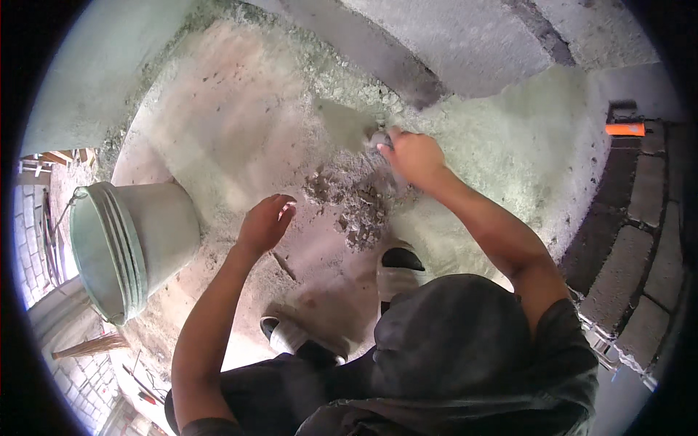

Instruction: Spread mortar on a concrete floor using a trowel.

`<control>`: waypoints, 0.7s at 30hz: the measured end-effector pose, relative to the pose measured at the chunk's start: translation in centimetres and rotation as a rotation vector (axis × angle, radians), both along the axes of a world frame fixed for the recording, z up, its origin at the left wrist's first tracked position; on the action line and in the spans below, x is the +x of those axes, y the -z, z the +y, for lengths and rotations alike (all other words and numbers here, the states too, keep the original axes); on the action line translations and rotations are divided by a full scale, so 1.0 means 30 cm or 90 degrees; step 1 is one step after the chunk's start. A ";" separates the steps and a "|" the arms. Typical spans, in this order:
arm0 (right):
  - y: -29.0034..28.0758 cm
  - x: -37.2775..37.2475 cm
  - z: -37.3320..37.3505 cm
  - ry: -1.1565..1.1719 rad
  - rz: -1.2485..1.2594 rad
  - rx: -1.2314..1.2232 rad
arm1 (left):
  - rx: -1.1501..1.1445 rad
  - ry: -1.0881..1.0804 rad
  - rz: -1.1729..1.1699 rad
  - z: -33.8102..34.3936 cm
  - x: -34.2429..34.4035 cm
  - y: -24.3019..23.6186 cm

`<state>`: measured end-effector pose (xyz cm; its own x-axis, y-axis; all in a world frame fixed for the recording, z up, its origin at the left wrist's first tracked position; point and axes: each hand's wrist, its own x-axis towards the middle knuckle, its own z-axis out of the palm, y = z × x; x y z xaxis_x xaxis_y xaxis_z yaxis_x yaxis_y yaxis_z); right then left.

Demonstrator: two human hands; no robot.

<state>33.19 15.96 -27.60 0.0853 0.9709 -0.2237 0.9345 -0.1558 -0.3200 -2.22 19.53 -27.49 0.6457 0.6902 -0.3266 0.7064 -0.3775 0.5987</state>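
My right hand point(411, 154) is shut on the handle of a trowel point(349, 125), whose grey blade lies flat against the rough concrete surface point(233, 123) above a heap of dark mortar rubble point(358, 207). My left hand point(265, 221) hovers open, fingers spread, just left of the rubble and holds nothing. Both forearms come up from below. My two feet in grey and black shoes point(396, 265) stand on the surface below the rubble.
A pale green bucket point(123, 243) stands at the left, its mouth tilted outward. Grey blocks point(640, 240) line the right edge, with an orange tool point(624, 128) on top. Pale mortar point(502, 145) spreads to the right. A broom point(91, 347) lies far below left.
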 end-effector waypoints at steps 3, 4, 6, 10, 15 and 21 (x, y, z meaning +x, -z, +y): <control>-0.045 -0.059 -0.006 -0.085 -0.007 -0.042 | 0.004 -0.015 -0.013 0.007 -0.011 0.007; -0.055 -0.074 -0.015 -0.093 -0.017 -0.024 | 0.014 0.000 0.008 0.001 -0.017 0.007; -0.038 -0.064 -0.031 -0.100 -0.028 -0.010 | 0.023 0.017 0.008 -0.002 -0.024 0.013; -0.045 -0.051 -0.020 -0.087 -0.051 -0.034 | 0.011 -0.014 -0.013 0.021 -0.007 0.002; 0.010 0.024 -0.002 -0.066 -0.050 0.001 | 0.010 -0.016 -0.041 0.016 -0.010 -0.004; -0.009 0.010 -0.009 -0.108 -0.055 -0.022 | -0.014 -0.011 -0.008 0.010 -0.008 -0.009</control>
